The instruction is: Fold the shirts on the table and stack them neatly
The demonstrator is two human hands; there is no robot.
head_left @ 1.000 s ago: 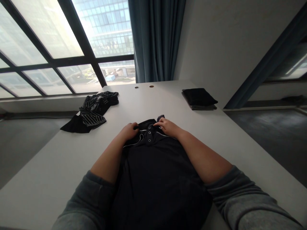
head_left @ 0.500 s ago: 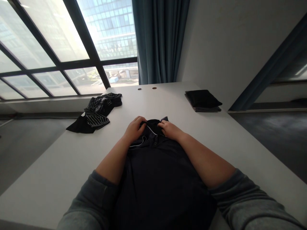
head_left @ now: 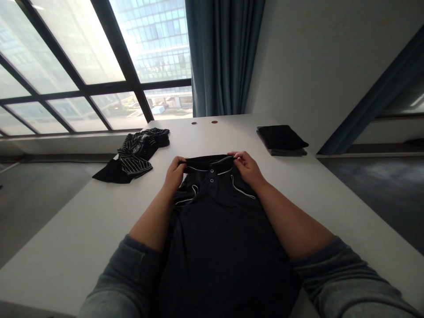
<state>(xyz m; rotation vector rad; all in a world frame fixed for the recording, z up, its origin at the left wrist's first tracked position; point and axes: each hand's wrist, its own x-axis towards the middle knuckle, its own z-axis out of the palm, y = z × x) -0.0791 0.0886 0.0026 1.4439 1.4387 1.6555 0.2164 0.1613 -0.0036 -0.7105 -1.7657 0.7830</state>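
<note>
A dark polo shirt [head_left: 225, 247] with white piping and small buttons below its neck lies on the white table, its body reaching toward me. My left hand [head_left: 175, 173] pinches the left end of the collar. At the opposite end, my right hand [head_left: 247, 168] has its fingers closed on the collar. Between the two hands the collar edge is drawn out nearly straight. White-piped edges curve on the shirt at either side of the buttons. The shirt's lower end runs out of view at the bottom.
A rumpled black garment with white stripes [head_left: 135, 152] lies at the table's left edge. Folded dark clothes [head_left: 281, 138] are stacked at the far right. Two round holes pierce the white table [head_left: 205, 139] near its back edge, before a blue curtain [head_left: 221, 57] and windows.
My hands have moved apart, spreading the bunched collar into a wide, nearly straight edge. The buttons and the piping on the right now show. The other clothes stay put.
</note>
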